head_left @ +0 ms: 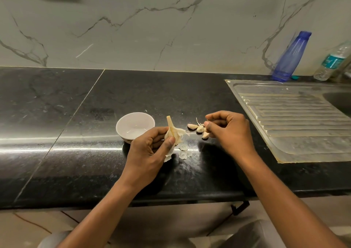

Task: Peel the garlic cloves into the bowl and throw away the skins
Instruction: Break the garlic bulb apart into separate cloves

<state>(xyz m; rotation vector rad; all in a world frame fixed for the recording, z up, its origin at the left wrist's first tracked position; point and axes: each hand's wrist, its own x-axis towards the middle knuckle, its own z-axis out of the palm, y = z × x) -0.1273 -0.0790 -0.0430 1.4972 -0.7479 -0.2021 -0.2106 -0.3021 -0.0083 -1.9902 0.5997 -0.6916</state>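
My left hand (150, 149) grips a garlic bulb (173, 132) with its stem pointing up and papery skin hanging loose, just right of a small white bowl (133, 120) that looks empty. My right hand (229, 132) has its fingers curled and pinches a clove (205, 129) at its fingertips. Several loose unpeeled cloves (195, 127) lie on the black counter between the hands. Torn skin pieces (184, 151) lie on the counter below the bulb.
A steel sink drainboard (296, 118) fills the counter's right side, its basin at the far right. A blue bottle (290, 57) and a clear plastic bottle (332, 61) stand against the marble wall behind it. The counter's front edge runs just below my wrists.
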